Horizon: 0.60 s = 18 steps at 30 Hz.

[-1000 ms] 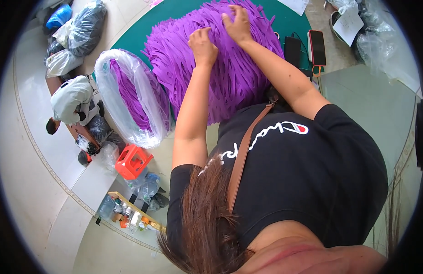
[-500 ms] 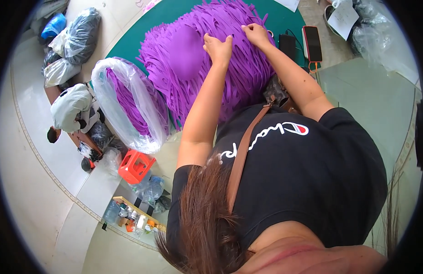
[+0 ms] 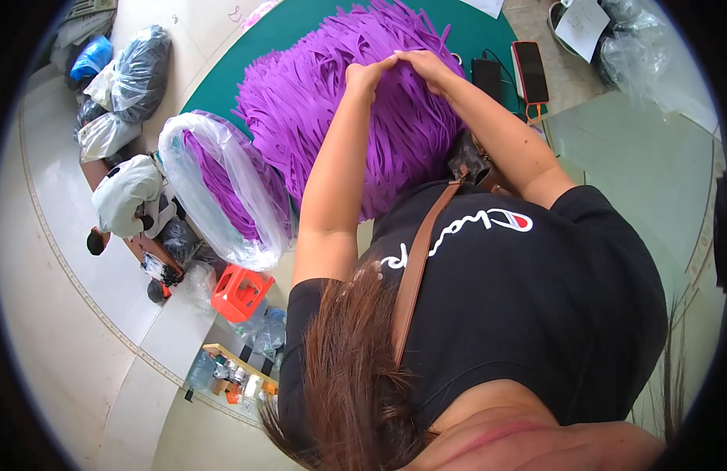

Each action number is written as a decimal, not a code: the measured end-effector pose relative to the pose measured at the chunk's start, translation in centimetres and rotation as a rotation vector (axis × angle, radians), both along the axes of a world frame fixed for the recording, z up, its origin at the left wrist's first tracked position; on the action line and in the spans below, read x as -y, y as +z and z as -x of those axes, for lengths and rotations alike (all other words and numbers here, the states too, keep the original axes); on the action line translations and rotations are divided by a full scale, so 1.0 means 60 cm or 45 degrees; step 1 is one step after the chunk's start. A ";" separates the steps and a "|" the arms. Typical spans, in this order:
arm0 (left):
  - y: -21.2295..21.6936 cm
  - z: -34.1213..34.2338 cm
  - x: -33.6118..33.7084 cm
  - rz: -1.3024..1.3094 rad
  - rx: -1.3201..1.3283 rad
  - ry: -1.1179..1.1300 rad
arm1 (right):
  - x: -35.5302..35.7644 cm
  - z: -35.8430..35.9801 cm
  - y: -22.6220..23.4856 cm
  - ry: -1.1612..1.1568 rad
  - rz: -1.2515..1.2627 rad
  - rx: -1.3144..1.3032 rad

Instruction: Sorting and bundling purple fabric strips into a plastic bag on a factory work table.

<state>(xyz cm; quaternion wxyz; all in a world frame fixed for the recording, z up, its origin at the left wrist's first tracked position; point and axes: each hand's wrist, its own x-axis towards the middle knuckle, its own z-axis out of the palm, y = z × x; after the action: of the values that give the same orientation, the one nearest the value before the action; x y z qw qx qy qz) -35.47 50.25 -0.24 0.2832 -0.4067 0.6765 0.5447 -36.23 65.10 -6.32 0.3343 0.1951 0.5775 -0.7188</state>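
A large heap of flat purple strips (image 3: 300, 102) covers much of the round green table (image 3: 214, 82). Over the heap's right half, my left hand (image 3: 366, 77) and my right hand (image 3: 428, 69) meet at the fingertips. The fingers of both hands look closed, with most of the left ones turned away from view. Whatever is between them is hidden or too small to make out. To the left of the heap stands a clear plastic bag (image 3: 177, 177), its mouth wide and more purple strips (image 3: 222, 188) inside.
A black phone (image 3: 486, 78) and a red-edged phone (image 3: 532, 72) with an orange cable lie right of the heap. A red stool (image 3: 242, 292) stands below the bag. Another person (image 3: 128, 196) bends over at the left, near filled plastic bags (image 3: 141, 74). A brown-strapped bag (image 3: 469, 161) hangs at my front.
My hands were apart; now their fingertips meet, the left having moved right and slightly up. A blurred purple shape beside my left hand is gone from view. The scene has shifted slightly.
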 end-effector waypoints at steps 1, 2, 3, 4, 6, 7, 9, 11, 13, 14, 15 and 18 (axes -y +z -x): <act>-0.077 -0.007 0.028 0.014 -0.111 -0.097 | 0.012 -0.001 -0.003 0.069 -0.068 -0.024; -0.077 -0.008 0.012 0.002 -0.105 -0.116 | 0.003 0.004 -0.009 0.049 -0.079 -0.017; -0.066 -0.019 -0.008 0.186 -0.367 -0.198 | -0.005 0.008 -0.011 -0.019 0.006 0.070; -0.058 -0.022 -0.022 0.368 -0.632 -0.276 | -0.015 0.013 -0.013 -0.087 0.092 0.155; -0.089 -0.031 0.012 -0.104 -0.775 -0.006 | -0.010 0.014 -0.002 -0.054 0.187 0.212; -0.077 -0.020 0.024 -0.421 -0.640 0.182 | -0.022 0.022 -0.013 -0.078 0.185 0.258; -0.069 -0.008 0.099 -0.837 -0.356 0.445 | -0.017 0.023 -0.007 -0.017 0.137 0.230; -0.067 -0.009 0.136 -0.960 -0.200 0.586 | -0.007 0.028 0.016 0.137 -0.043 0.160; -0.070 0.000 0.111 -0.906 -0.160 0.685 | -0.008 0.036 0.014 0.265 -0.233 0.089; -0.071 0.005 0.099 -0.848 -0.126 0.779 | -0.010 0.044 0.010 0.317 -0.222 0.085; -0.087 -0.004 0.100 -0.977 -0.250 0.580 | -0.004 0.047 0.011 0.379 -0.205 0.079; -0.149 -0.036 0.068 -0.453 -0.385 0.886 | 0.036 0.038 0.022 0.367 -0.387 0.023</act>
<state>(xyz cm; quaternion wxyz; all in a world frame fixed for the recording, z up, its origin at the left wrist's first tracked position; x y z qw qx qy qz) -33.29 46.16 -9.16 0.0458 -0.4712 0.4281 0.7698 -38.50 62.92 -4.99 0.4055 0.1651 0.6983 -0.5663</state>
